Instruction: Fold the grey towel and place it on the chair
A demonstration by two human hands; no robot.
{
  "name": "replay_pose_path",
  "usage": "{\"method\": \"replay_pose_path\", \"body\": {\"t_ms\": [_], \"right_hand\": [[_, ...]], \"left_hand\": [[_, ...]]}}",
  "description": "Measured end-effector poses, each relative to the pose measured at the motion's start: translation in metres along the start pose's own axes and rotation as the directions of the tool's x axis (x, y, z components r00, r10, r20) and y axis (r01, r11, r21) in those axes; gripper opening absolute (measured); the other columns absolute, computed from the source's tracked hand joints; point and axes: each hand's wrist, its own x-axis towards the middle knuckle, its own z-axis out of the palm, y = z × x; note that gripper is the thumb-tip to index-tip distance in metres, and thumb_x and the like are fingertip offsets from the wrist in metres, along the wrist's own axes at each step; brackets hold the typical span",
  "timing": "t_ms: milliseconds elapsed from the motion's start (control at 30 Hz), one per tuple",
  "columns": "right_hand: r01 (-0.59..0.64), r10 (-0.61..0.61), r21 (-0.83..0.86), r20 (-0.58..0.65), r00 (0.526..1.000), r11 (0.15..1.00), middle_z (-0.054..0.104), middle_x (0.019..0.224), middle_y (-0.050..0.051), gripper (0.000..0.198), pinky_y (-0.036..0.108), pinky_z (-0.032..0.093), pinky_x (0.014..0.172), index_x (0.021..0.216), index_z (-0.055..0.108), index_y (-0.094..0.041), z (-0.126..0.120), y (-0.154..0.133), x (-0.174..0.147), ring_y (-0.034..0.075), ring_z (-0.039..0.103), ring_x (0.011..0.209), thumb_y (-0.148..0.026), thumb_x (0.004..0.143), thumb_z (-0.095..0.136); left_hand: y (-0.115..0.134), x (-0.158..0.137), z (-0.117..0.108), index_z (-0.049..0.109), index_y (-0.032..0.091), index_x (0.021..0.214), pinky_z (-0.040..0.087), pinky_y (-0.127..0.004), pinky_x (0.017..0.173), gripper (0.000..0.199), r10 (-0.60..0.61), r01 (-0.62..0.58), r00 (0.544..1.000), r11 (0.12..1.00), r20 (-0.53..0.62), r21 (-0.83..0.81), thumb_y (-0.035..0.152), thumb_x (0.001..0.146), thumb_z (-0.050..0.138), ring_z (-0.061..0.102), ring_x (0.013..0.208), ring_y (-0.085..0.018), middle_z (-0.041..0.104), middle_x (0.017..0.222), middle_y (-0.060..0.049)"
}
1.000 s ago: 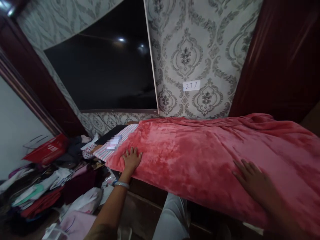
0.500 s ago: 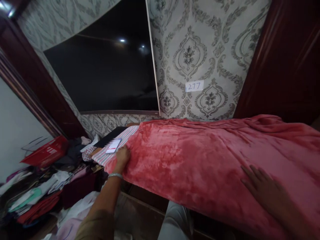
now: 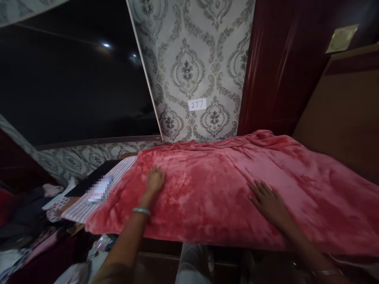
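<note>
A plush red-pink blanket (image 3: 207,197) lies spread over a long, low surface. My left hand (image 3: 155,181) rests on its left part, fingers curled in and knuckles up, slightly blurred. I see no cloth bunched in that hand. Further right, my right hand (image 3: 269,199) lies palm down on the blanket, fingers stretched and a little apart. Past the blanket's left edge shows a striped cloth (image 3: 124,167), on which lies a phone (image 3: 100,190), partly blurred out.
A large dark television (image 3: 79,79) hangs at the left on the patterned wall, near a paper label reading 277 (image 3: 197,104). A big brown panel (image 3: 346,110) stands at the right. Piled clothes (image 3: 26,225) lie at lower left. My leg (image 3: 194,262) is below the blanket's front edge.
My view has turned to the right. My left hand has moved from beside the phone at the blanket's left edge rightward onto the blanket. My right hand stays flat on it.
</note>
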Motion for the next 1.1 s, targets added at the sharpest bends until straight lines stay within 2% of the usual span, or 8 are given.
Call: {"method": "replay_pose_path", "body": {"t_ms": [100, 233, 500, 667, 833, 933, 1000, 1100], "right_hand": [[-0.018, 0.018, -0.002, 0.025, 1.0, 1.0, 0.038, 0.161, 0.008, 0.062, 0.057, 0.027, 0.119, 0.151, 0.048, -0.026, -0.005, -0.003, 0.0, 0.031, 0.032, 0.15, -0.053, 0.097, 0.033], [-0.036, 0.034, 0.028, 0.063, 0.997, 0.999, 0.034, 0.164, 0.008, 0.061, 0.057, 0.024, 0.12, 0.153, 0.046, -0.027, -0.014, -0.011, -0.001, 0.031, 0.029, 0.151, -0.052, 0.098, 0.036], [-0.095, 0.074, 0.178, 0.123, 0.99, 0.979, 0.056, 0.148, 0.012, 0.058, 0.04, 0.042, 0.111, 0.152, 0.047, -0.02, -0.053, 0.014, 0.043, 0.027, 0.053, 0.134, -0.041, 0.099, 0.039], [-0.184, 0.172, 0.046, 0.193, 0.966, 0.982, 0.026, 0.166, 0.012, 0.062, 0.053, 0.024, 0.121, 0.16, 0.032, -0.021, -0.059, 0.037, 0.085, 0.03, 0.024, 0.153, -0.045, 0.103, 0.036], [0.006, -0.025, 0.072, 0.26, 0.965, 0.997, 0.028, 0.166, 0.006, 0.059, 0.055, 0.019, 0.122, 0.158, 0.036, -0.031, -0.044, 0.082, 0.094, 0.028, 0.021, 0.154, -0.055, 0.104, 0.027], [-0.197, 0.201, -0.04, 0.222, 0.954, 0.98, 0.032, 0.165, 0.006, 0.056, 0.05, 0.024, 0.121, 0.156, 0.041, -0.029, -0.052, 0.133, 0.089, 0.026, 0.028, 0.152, -0.05, 0.104, 0.031], [-0.377, 0.392, -0.113, 0.167, 0.905, 0.919, 0.035, 0.163, 0.013, 0.055, 0.052, 0.026, 0.119, 0.154, 0.043, -0.022, -0.064, 0.165, 0.084, 0.029, 0.032, 0.149, -0.043, 0.105, 0.031], [-0.504, 0.519, -0.14, 0.111, 0.848, 0.853, 0.04, 0.156, 0.025, 0.055, 0.063, 0.028, 0.114, 0.149, 0.049, -0.01, -0.078, 0.191, 0.083, 0.038, 0.037, 0.145, -0.035, 0.103, 0.033]], "left_hand": [[0.067, 0.011, 0.015, 0.044, 0.024, 0.152, 0.021, -0.053, 0.124, 0.054, 0.23, -0.218, 0.957, 0.972, 0.175, -0.087, 0.043, 0.102, 0.041, 0.031, 0.152, -0.028, 0.047, 0.156, -0.014], [0.111, 0.014, 0.037, 0.039, 0.024, 0.156, 0.017, -0.057, 0.123, 0.06, 0.275, -0.266, 0.935, 0.961, 0.226, -0.069, 0.048, 0.102, 0.034, 0.024, 0.155, -0.03, 0.031, 0.165, -0.014], [0.106, 0.026, 0.062, 0.039, 0.021, 0.156, 0.023, -0.057, 0.122, 0.06, 0.292, -0.302, 0.942, 0.953, 0.167, 0.037, 0.042, 0.101, 0.032, 0.024, 0.155, -0.029, 0.029, 0.166, -0.013], [0.108, 0.033, 0.061, 0.033, 0.019, 0.159, 0.022, -0.058, 0.122, 0.064, 0.262, -0.285, 0.939, 0.956, 0.223, 0.076, 0.04, 0.099, 0.027, 0.019, 0.156, -0.029, 0.023, 0.168, -0.012], [0.105, 0.037, 0.066, 0.036, 0.018, 0.158, 0.025, -0.06, 0.12, 0.065, 0.273, -0.299, 0.941, 0.948, 0.2, 0.111, 0.038, 0.097, 0.027, 0.022, 0.155, -0.029, 0.025, 0.167, -0.011], [0.102, 0.041, 0.071, 0.034, 0.018, 0.159, 0.025, -0.058, 0.121, 0.066, 0.279, -0.304, 0.94, 0.946, 0.196, 0.113, 0.038, 0.097, 0.025, 0.022, 0.155, -0.029, 0.024, 0.167, -0.01], [0.1, 0.044, 0.074, 0.035, 0.019, 0.158, 0.025, -0.058, 0.121, 0.066, 0.28, -0.305, 0.94, 0.946, 0.193, 0.109, 0.039, 0.096, 0.025, 0.023, 0.155, -0.028, 0.024, 0.167, -0.009], [0.097, 0.046, 0.078, 0.035, 0.019, 0.158, 0.025, -0.057, 0.121, 0.066, 0.271, -0.299, 0.942, 0.946, 0.197, 0.128, 0.04, 0.096, 0.025, 0.022, 0.155, -0.028, 0.024, 0.167, -0.009]]}}
